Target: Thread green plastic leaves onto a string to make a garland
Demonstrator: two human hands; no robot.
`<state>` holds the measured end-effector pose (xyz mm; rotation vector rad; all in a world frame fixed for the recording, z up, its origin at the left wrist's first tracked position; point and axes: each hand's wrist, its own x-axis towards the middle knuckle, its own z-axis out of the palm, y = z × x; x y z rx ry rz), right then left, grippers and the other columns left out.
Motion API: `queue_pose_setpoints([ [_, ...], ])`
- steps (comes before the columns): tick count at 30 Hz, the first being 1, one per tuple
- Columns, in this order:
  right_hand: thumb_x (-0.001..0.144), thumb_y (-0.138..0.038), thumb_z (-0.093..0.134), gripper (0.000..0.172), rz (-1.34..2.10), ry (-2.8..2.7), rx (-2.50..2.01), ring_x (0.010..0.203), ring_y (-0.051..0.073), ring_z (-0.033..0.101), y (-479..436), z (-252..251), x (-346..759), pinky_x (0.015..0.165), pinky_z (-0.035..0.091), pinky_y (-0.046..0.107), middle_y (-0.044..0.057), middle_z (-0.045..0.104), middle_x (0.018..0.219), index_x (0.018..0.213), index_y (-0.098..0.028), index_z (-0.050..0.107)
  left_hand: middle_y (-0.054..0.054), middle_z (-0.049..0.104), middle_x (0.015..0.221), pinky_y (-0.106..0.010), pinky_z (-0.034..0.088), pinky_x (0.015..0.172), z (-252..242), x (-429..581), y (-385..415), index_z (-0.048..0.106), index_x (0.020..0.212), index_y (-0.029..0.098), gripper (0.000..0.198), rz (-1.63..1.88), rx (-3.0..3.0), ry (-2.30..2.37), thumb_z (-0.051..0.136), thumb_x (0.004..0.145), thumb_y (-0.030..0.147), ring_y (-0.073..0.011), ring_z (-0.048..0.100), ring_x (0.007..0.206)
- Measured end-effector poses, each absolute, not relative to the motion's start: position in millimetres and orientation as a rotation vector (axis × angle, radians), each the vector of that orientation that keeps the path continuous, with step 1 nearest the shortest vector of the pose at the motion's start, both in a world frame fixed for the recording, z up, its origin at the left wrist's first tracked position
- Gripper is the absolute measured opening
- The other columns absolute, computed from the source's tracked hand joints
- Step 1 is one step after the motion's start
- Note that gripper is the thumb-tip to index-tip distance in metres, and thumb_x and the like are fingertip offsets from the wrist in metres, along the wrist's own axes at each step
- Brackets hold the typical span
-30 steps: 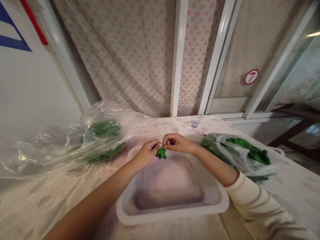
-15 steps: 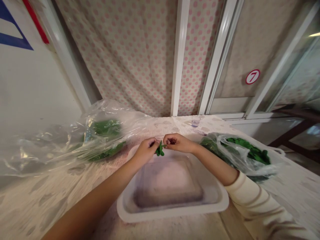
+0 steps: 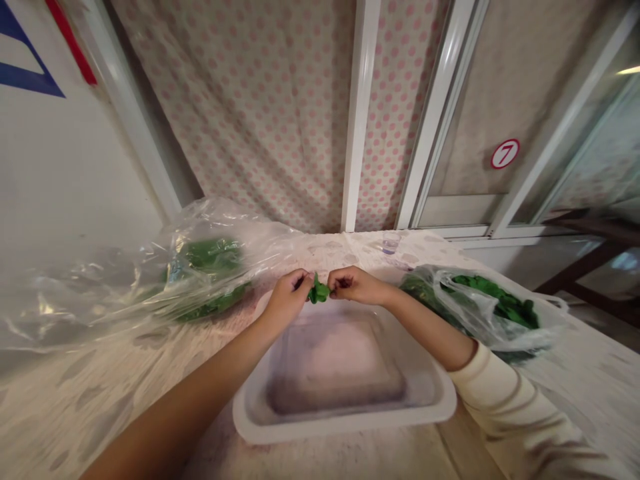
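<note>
Over the far edge of a white plastic tray, my left hand pinches a small sprig of green leaves. Its leaves stick out to the right of the fingertips. My right hand is curled just right of the sprig, thumb and fingers pressed together at the leaves' edge. Whether those fingers grip part of the sprig is too small to make out. The tray lies below both hands, its bottom bare.
A large clear plastic bag with greens inside spreads across the left of the table. At the right, another plastic bag lies open over dark green leaves. A small clear cup stands at the back, near the curtain.
The left hand has shifted slightly up and left, and the sprig has turned so its leaves now point right instead of hanging down. The right hand has barely moved.
</note>
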<state>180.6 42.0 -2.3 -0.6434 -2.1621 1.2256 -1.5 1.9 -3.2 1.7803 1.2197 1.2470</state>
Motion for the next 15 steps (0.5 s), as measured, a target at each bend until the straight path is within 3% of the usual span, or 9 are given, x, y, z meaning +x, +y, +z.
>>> queue_pose_setpoints([
  [7,0.063,-0.019,0.063,0.023,1.268,-2.177,-0.661,0.049,0.004,0.03,41.3,0.3,180.5,0.05,0.025,0.02,-0.008,0.037,0.051,0.054,-0.015,0.042,0.003,0.046,0.052,-0.022,0.035,0.048,-4.9,-2.5,4.1,0.05,0.063,0.016,0.029,1.27,1.766,1.218,0.047,0.08,0.04,-0.0096,0.045,0.049],
  [15,0.06,-0.018,0.063,0.02,1.274,-2.194,-0.707,0.05,0.005,0.035,43.2,-2.4,181.2,0.05,0.027,0.019,-0.007,0.042,0.05,0.053,-0.014,0.045,0.003,0.046,0.051,-0.021,0.034,0.047,-3.2,-2.5,2.5,0.051,0.062,0.016,0.028,1.311,1.739,1.219,0.048,0.08,0.039,-0.0095,0.045,0.05],
])
